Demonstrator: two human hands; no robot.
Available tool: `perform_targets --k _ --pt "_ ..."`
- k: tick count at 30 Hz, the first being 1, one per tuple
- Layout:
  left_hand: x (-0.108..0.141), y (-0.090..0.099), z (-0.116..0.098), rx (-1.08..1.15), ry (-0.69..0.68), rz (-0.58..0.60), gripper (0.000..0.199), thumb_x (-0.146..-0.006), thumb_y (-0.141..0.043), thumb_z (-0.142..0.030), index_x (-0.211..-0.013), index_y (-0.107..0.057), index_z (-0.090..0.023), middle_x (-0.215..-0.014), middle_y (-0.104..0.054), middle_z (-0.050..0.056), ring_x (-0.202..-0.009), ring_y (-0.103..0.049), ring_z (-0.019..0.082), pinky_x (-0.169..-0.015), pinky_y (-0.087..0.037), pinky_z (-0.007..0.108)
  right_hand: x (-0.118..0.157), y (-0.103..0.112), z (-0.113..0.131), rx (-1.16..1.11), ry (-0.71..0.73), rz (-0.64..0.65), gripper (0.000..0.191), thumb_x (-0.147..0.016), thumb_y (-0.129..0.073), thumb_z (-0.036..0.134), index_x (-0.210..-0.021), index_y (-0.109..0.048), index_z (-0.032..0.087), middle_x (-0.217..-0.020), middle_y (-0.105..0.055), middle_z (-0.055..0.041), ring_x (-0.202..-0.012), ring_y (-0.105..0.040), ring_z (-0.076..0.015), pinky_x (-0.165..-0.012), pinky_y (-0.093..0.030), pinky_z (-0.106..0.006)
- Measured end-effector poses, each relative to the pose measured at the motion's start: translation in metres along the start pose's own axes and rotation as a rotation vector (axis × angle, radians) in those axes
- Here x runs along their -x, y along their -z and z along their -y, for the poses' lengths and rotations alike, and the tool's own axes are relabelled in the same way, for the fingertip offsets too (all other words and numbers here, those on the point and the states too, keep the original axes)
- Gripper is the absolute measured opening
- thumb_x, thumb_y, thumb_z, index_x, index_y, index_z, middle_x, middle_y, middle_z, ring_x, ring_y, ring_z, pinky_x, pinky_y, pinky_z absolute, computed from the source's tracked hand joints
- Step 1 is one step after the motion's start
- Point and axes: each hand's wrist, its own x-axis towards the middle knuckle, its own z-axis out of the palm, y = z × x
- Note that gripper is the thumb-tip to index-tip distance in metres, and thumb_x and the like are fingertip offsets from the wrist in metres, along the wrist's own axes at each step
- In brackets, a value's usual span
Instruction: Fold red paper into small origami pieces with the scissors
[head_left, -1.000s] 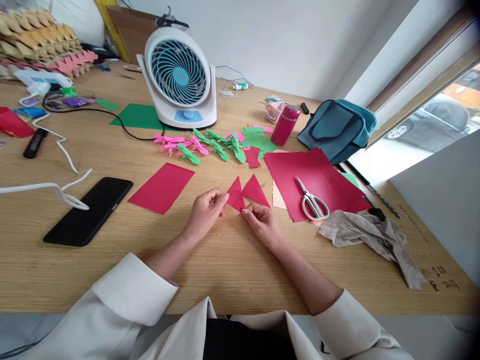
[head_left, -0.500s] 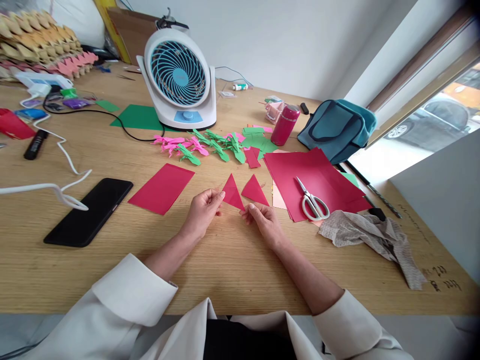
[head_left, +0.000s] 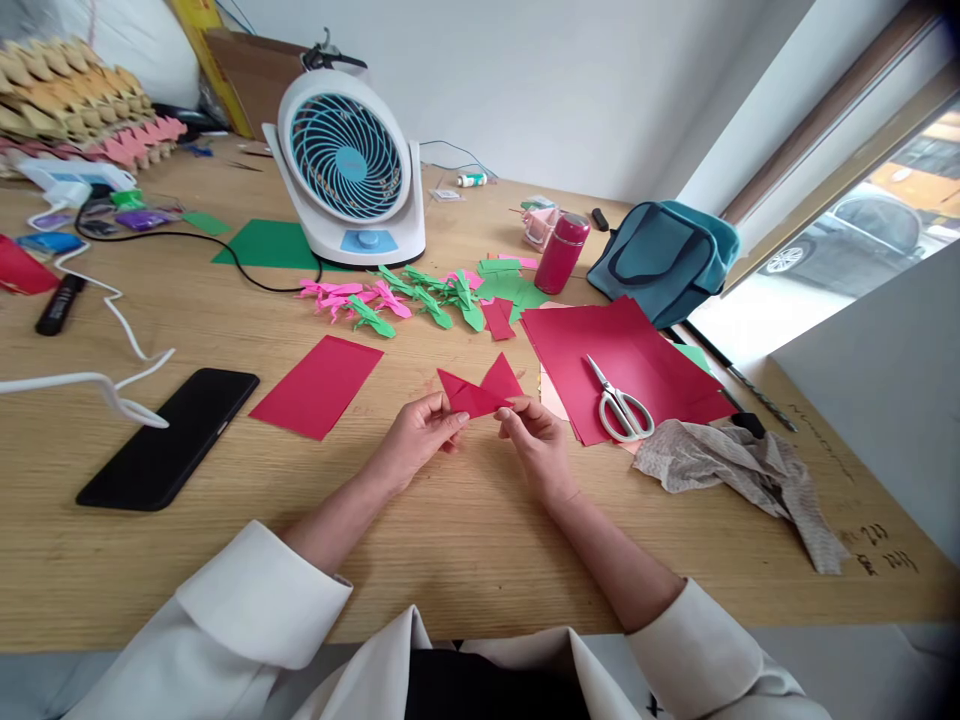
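A small folded piece of red paper (head_left: 474, 398) is pinched at its left end by my left hand (head_left: 421, 432). My right hand (head_left: 537, 440) grips the same piece at its right end, thumb against fingers. Just behind it a second red paper triangle (head_left: 501, 374) lies on the table, its lower part covered by the held piece. To the left rests a flat red paper rectangle (head_left: 318, 388). On the right, white-handled scissors (head_left: 619, 404) lie open-bladed or nearly closed, I cannot tell which, on a stack of red paper sheets (head_left: 559, 345).
Folded pink and green paper figures (head_left: 427, 300) lie behind my hands. A fan (head_left: 352, 160), a red bottle (head_left: 562, 255) and a teal bag (head_left: 667, 260) stand farther back. A black phone (head_left: 169, 438) lies left; a crumpled cloth (head_left: 720, 460) lies right.
The held red paper has turned from an upright triangle to lying sideways, with its point toward the left. My right hand has shifted its hold to the right end.
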Motion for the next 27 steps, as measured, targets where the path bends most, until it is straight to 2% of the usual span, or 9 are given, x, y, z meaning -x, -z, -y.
perform_targets --k 4,7,11,14,18,23,27 --pt "0.001 -0.002 0.004 -0.054 0.063 0.097 0.034 -0.066 -0.077 -0.042 -0.082 -0.065 -0.015 -0.063 -0.059 -0.002 -0.057 -0.053 0.010 -0.051 -0.046 0.022 0.001 -0.001 0.004 -0.061 0.004 0.015 0.022 -0.082 -0.070 0.041 -0.080 -0.062 0.021 -0.067 -0.054 0.0032 -0.059 -0.049 -0.0110 -0.060 -0.041 -0.026" --pt "0.001 -0.001 0.006 -0.106 0.050 0.164 0.031 -0.068 -0.074 -0.035 -0.091 -0.068 -0.015 -0.071 -0.064 0.001 -0.063 -0.057 0.013 -0.054 -0.048 0.022 0.003 -0.001 0.004 -0.056 0.024 0.036 0.023 -0.084 -0.068 0.042 -0.079 -0.059 0.021 -0.064 -0.054 0.0033 -0.060 -0.048 -0.0115 -0.061 -0.041 -0.026" --pt "-0.002 0.004 0.004 -0.110 0.009 0.142 0.033 -0.067 -0.065 -0.019 -0.099 -0.068 -0.019 -0.095 -0.071 0.003 -0.078 -0.063 0.017 -0.058 -0.050 0.023 0.003 0.000 0.006 -0.020 0.025 0.039 0.028 -0.085 -0.066 0.046 -0.077 -0.057 0.021 -0.063 -0.054 0.0030 -0.060 -0.048 -0.0120 -0.060 -0.040 -0.026" --pt "-0.003 0.009 0.000 -0.081 0.005 0.082 0.029 -0.064 -0.061 -0.015 -0.092 -0.070 -0.018 -0.092 -0.072 0.003 -0.084 -0.065 0.018 -0.061 -0.049 0.022 0.003 0.000 0.007 0.014 -0.006 0.049 0.033 -0.083 -0.066 0.052 -0.076 -0.055 0.021 -0.062 -0.053 0.0031 -0.058 -0.048 -0.0122 -0.060 -0.041 -0.026" --pt "-0.003 0.011 -0.005 0.047 0.026 0.046 0.023 -0.067 -0.066 -0.023 -0.088 -0.072 -0.017 -0.088 -0.072 0.005 -0.083 -0.066 0.019 -0.069 -0.050 0.026 0.002 -0.001 0.003 0.042 -0.073 0.154 0.038 -0.082 -0.065 0.057 -0.074 -0.055 0.021 -0.062 -0.056 0.0017 -0.058 -0.050 -0.0126 -0.059 -0.041 -0.026" --pt "-0.002 0.014 -0.012 0.125 0.057 0.104 0.025 -0.073 -0.065 -0.036 -0.083 -0.075 -0.015 -0.087 -0.074 0.008 -0.082 -0.067 0.020 -0.073 -0.051 0.027 0.003 0.000 -0.003 0.047 -0.116 0.231 0.038 -0.083 -0.064 0.056 -0.076 -0.056 0.020 -0.064 -0.059 0.0006 -0.057 -0.051 -0.0125 -0.057 -0.041 -0.025" --pt "0.001 0.015 -0.017 0.023 0.091 0.230 0.034 -0.081 -0.063 -0.049 -0.087 -0.074 -0.017 -0.083 -0.073 0.006 -0.073 -0.065 0.018 -0.066 -0.049 0.026 0.005 0.001 -0.002 0.094 -0.127 0.294 0.036 -0.085 -0.063 0.053 -0.074 -0.056 0.019 -0.065 -0.058 0.0009 -0.058 -0.049 -0.0117 -0.055 -0.038 -0.024"
